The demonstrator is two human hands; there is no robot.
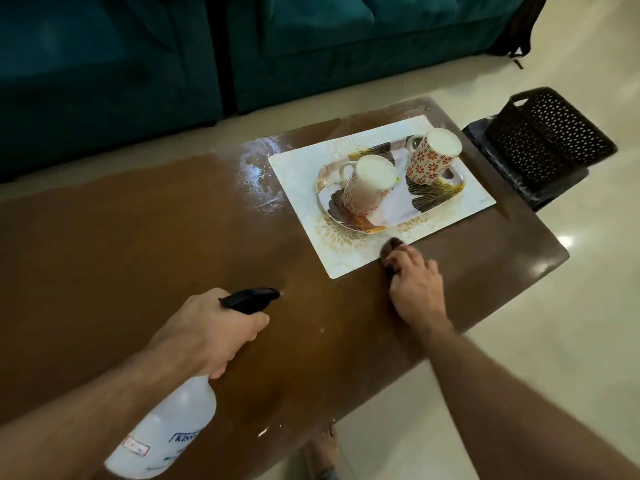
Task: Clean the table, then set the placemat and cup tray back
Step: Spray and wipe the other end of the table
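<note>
A teal sofa [311,46] runs along the far side of the brown tabletop [121,237], and a dark perforated basket [550,133] sits off its right end. One white placemat [298,168] lies at the right end of the tabletop, carrying one cup tray [445,194] with two upturned patterned mugs [369,190]. The left hand [211,330] has its grip closed around one spray bottle [166,420]. The right hand [415,282] grips a dark cloth [391,247] touching the placemat's near edge.

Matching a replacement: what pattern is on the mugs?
Red flowers on cream, on both upturned mugs; the head view shows it.
</note>
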